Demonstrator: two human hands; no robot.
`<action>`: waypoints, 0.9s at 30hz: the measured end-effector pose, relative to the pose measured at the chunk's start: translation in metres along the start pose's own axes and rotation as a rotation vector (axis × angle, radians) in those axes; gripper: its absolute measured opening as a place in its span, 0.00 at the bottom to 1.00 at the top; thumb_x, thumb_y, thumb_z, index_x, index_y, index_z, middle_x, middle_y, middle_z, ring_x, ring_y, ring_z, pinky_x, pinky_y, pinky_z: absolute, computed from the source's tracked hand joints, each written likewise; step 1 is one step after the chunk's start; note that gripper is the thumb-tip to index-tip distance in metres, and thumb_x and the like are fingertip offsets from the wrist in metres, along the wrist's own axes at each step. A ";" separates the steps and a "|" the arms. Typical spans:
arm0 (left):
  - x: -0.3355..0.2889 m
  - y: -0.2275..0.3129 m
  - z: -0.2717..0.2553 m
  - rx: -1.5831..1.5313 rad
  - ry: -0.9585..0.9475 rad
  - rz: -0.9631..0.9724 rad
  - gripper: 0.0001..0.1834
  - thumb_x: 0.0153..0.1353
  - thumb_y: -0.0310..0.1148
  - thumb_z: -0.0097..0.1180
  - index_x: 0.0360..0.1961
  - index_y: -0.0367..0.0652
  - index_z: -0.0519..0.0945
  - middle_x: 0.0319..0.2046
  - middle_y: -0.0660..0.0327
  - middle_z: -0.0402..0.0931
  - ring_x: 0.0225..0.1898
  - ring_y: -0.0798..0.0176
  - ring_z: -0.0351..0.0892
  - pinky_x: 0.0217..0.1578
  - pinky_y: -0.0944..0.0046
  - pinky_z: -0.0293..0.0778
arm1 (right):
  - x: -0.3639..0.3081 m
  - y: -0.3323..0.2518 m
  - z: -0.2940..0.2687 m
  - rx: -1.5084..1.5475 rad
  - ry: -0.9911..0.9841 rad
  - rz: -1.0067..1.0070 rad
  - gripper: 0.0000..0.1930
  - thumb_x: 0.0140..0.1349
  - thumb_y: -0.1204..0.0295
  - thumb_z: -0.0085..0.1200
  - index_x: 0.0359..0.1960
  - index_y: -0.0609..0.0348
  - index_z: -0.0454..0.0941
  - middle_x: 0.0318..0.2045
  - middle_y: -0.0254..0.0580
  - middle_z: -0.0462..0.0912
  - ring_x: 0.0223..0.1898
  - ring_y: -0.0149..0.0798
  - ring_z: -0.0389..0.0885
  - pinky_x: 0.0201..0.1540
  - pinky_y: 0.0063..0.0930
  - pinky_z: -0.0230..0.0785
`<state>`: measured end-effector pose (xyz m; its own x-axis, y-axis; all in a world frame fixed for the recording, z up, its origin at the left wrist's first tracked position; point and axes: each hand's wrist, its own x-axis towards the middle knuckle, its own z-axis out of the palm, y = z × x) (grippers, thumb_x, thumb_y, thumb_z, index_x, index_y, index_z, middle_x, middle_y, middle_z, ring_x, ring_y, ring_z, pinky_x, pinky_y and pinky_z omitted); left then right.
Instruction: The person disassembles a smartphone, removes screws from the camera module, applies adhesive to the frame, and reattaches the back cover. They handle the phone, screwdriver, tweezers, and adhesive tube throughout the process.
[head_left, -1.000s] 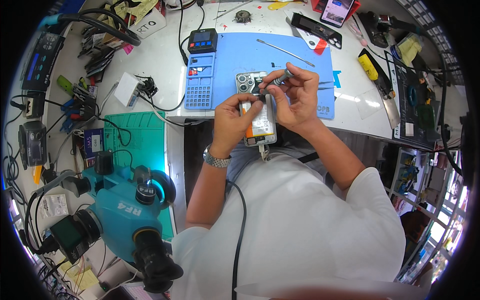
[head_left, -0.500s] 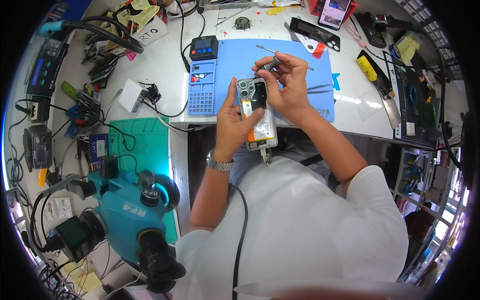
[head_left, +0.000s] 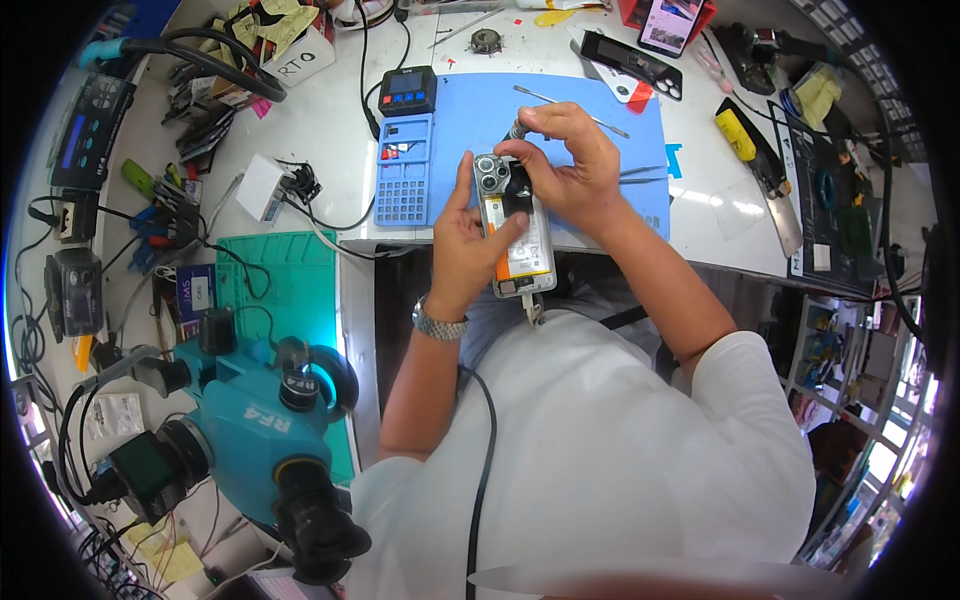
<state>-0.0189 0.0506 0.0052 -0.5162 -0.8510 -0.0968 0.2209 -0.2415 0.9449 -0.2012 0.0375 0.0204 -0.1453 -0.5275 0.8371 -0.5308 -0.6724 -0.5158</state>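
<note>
An opened smartphone (head_left: 528,258) rests in my left hand (head_left: 468,245), which is closed around its sides with the thumb lying across the battery. Its camera lenses (head_left: 490,173) are at the far left corner, and a black piece beside them covers part of the inside. My right hand (head_left: 580,170) pinches a small grey-handled screwdriver (head_left: 518,131) at the phone's far end. Fingers hide most of the driver, and I cannot make out its tip. A white cable plug (head_left: 533,303) shows at the phone's near end.
Under my hands' far side lies a blue work mat (head_left: 470,110) with a metal spudger (head_left: 570,110) and tweezers (head_left: 640,175). A blue parts tray (head_left: 404,200) and a small black device (head_left: 408,92) sit left. A teal microscope (head_left: 250,420) stands at the near left; a yellow-handled knife (head_left: 736,135) lies right.
My right fingers have shifted on the screwdriver, and its handle now leans away from me, more hidden by the hand. The phone stays in my left hand, almost unmoved.
</note>
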 end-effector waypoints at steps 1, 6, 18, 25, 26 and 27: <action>0.000 0.000 0.000 -0.021 -0.008 0.015 0.55 0.63 0.14 0.64 0.82 0.42 0.41 0.50 0.53 0.84 0.45 0.66 0.86 0.49 0.63 0.85 | 0.000 -0.001 -0.001 -0.017 -0.004 -0.019 0.24 0.53 0.91 0.65 0.52 0.60 0.81 0.41 0.47 0.85 0.38 0.40 0.88 0.42 0.30 0.84; -0.001 -0.003 0.000 -0.049 0.006 0.014 0.55 0.62 0.14 0.64 0.82 0.42 0.41 0.50 0.53 0.84 0.45 0.66 0.87 0.48 0.63 0.86 | -0.002 -0.002 -0.001 0.017 -0.001 -0.017 0.24 0.53 0.94 0.61 0.51 0.60 0.82 0.40 0.46 0.85 0.38 0.38 0.88 0.38 0.28 0.85; 0.000 -0.004 0.000 -0.035 0.014 0.004 0.55 0.61 0.15 0.66 0.81 0.39 0.42 0.48 0.53 0.85 0.44 0.66 0.87 0.48 0.63 0.86 | -0.003 0.003 0.004 0.043 -0.033 0.057 0.24 0.53 0.93 0.61 0.52 0.61 0.81 0.45 0.47 0.85 0.44 0.40 0.88 0.45 0.29 0.85; 0.001 -0.003 -0.002 -0.021 0.001 -0.003 0.55 0.61 0.15 0.66 0.81 0.38 0.43 0.47 0.52 0.85 0.44 0.65 0.87 0.48 0.63 0.85 | -0.003 0.004 0.004 -0.036 -0.070 0.078 0.24 0.57 0.90 0.63 0.56 0.60 0.80 0.44 0.42 0.86 0.46 0.36 0.88 0.48 0.27 0.83; 0.001 -0.002 -0.002 -0.008 0.001 -0.009 0.55 0.61 0.15 0.66 0.81 0.37 0.43 0.47 0.52 0.85 0.44 0.65 0.87 0.48 0.63 0.85 | -0.003 0.004 0.003 -0.098 -0.072 0.063 0.25 0.58 0.91 0.62 0.58 0.61 0.78 0.44 0.41 0.86 0.47 0.34 0.87 0.50 0.26 0.83; 0.001 -0.002 -0.001 -0.020 0.003 -0.006 0.55 0.61 0.15 0.66 0.81 0.37 0.43 0.47 0.52 0.85 0.44 0.66 0.87 0.48 0.63 0.85 | -0.004 0.003 0.004 -0.062 -0.090 0.133 0.23 0.58 0.88 0.63 0.56 0.61 0.79 0.43 0.42 0.86 0.46 0.36 0.88 0.48 0.28 0.83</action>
<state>-0.0187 0.0497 0.0026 -0.5149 -0.8510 -0.1032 0.2345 -0.2556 0.9379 -0.1995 0.0354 0.0148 -0.1439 -0.6557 0.7411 -0.5629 -0.5617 -0.6063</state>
